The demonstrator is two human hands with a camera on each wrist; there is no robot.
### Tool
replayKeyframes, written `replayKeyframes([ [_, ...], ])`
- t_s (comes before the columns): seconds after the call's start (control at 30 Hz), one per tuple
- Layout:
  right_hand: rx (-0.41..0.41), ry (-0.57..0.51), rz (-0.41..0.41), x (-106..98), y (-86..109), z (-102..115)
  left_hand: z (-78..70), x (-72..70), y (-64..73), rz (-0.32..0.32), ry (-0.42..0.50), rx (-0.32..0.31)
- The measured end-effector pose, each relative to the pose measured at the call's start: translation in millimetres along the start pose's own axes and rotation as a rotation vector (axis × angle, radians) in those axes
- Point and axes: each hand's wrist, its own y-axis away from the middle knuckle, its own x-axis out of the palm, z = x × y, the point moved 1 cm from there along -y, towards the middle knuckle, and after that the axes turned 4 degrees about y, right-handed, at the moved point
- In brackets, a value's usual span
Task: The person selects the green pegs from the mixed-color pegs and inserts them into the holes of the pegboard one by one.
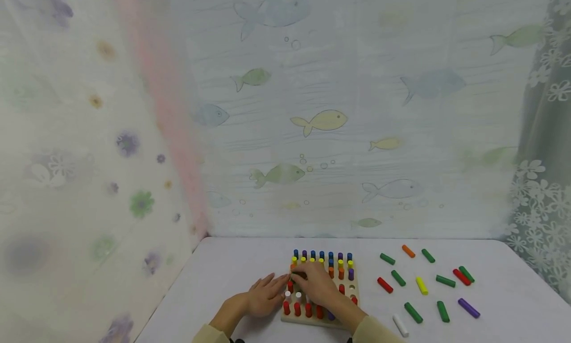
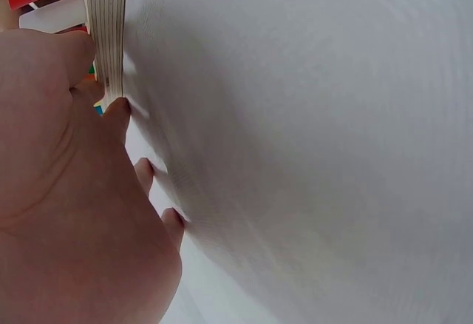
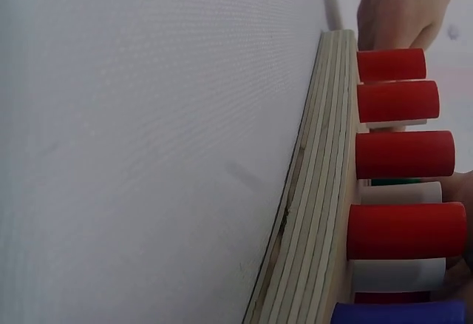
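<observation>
A wooden peg board (image 1: pixel 308 322) stands on the table, full of coloured pegs in rows. Blue pegs (image 1: pixel 321 255) line most of its back row, and red pegs (image 1: pixel 309 311) stand upright along the front. My left hand (image 1: pixel 263 298) lies flat at the board's left side, its fingers stretched out and the thumb side touching the edge. Over the board's left middle, my right hand (image 1: pixel 317 283) pinches a green peg (image 3: pixel 395 182) between thumb and fingers. That hand covers several pegs and holes behind it. White pegs (image 1: pixel 298 297) stand near the front left.
Loose pegs lie scattered on the white table (image 1: pixel 232 263) to the right of the board: several green pegs (image 1: pixel 413 313), two red, an orange peg (image 1: pixel 408 251), a yellow peg (image 1: pixel 421 285), a purple peg (image 1: pixel 469 308) and a white peg (image 1: pixel 400 325). Patterned curtains hang behind.
</observation>
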Motion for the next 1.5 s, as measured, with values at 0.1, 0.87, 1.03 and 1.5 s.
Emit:
replayKeyframes([
  [0.1, 0.021, -0.021, 0.005, 1, -0.1, 1, -5.9, -2.3, 5.2, 0.011, -0.011, 0.0],
  [0.87, 0.01, -0.01, 0.102, -11, 0.4, 3, 2.3, -1.1, -3.9, 0.003, 0.019, -0.01],
  [1.03, -0.03, -0.027, 0.118, -27, 11.8, 10, -5.8, -6.7, 0.4, 0.026, 0.0, -0.027],
  [1.5, -0.114, -0.018, 0.063, -80, 50.0, 7, -19.2, -10.5, 9.0, 0.037, 0.002, -0.072],
])
